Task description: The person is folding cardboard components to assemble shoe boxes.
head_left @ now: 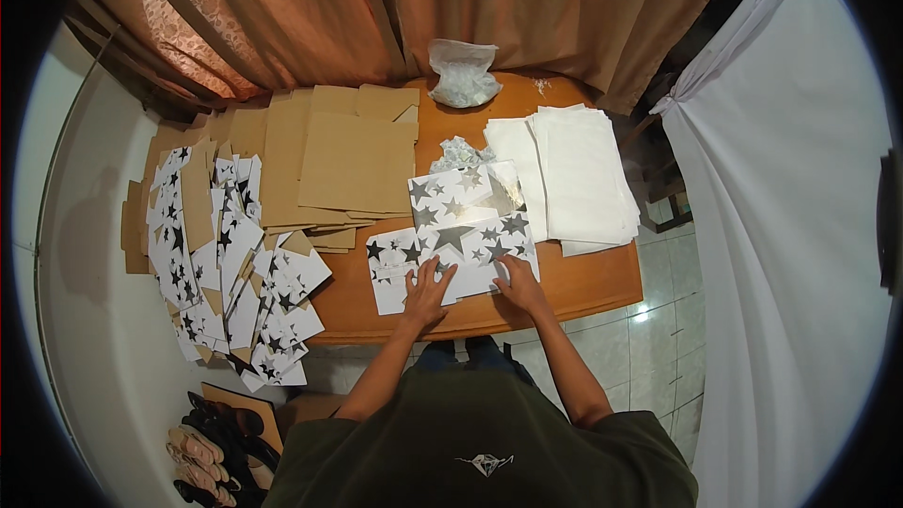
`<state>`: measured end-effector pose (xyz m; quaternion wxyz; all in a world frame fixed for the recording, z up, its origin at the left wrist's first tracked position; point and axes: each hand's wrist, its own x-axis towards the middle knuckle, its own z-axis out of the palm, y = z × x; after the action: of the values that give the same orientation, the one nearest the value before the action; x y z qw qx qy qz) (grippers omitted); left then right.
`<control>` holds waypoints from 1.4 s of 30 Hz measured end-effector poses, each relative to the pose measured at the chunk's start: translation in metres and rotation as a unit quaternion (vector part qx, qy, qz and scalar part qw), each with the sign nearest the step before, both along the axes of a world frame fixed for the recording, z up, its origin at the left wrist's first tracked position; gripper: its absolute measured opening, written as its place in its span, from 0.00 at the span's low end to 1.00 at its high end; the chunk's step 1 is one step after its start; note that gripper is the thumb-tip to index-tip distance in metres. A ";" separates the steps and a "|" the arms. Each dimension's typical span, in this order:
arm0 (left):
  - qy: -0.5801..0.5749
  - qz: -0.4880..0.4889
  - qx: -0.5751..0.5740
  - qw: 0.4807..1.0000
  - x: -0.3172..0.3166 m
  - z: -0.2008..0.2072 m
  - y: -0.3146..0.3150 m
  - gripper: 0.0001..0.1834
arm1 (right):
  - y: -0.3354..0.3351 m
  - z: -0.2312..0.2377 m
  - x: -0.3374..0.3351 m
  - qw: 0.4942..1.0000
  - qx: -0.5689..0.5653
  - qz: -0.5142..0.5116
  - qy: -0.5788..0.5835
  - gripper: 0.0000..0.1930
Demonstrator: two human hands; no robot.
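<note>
A white cardboard piece printed with dark stars (470,212) lies at the table's front, its upper panel shiny and a crease running across it. A smaller star-printed piece (388,263) shows at its left. My left hand (428,293) rests on the lower part of the cardboard with its fingers spread, close to where the two pieces meet. A small bluish spot beside its fingertips is too small to make out. My right hand (520,287) lies near the lower right edge of the cardboard, fingers stretched out on it. Neither hand is gripping anything that I can see.
Brown cardboard sheets (353,165) are stacked at the left, beside a heap of star-printed pieces (235,254). White sheets (588,179) are piled at the right. Behind the cardboard are small crumpled packets (461,152) and a clear plastic bag (465,75). Shoes (221,452) sit at lower left.
</note>
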<state>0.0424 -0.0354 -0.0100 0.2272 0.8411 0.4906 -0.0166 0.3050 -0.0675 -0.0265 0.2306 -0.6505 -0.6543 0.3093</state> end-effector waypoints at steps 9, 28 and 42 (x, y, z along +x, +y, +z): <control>-0.070 -0.034 0.063 0.995 -0.008 -0.008 0.000 0.30 | -0.004 0.011 0.009 0.989 0.009 -0.044 -0.143 0.41; -0.315 0.157 0.214 0.911 0.011 0.157 0.070 0.07 | 0.050 0.130 0.003 0.894 0.065 -0.386 0.217 0.60; -0.425 0.264 0.150 0.853 -0.021 0.221 0.087 0.11 | 0.049 0.165 0.008 0.905 0.042 -0.302 0.298 0.31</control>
<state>0.0215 0.0511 0.2107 0.2801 0.6287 0.5464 0.4773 0.3130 -0.0188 0.1385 0.5243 -0.6842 -0.3396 0.3764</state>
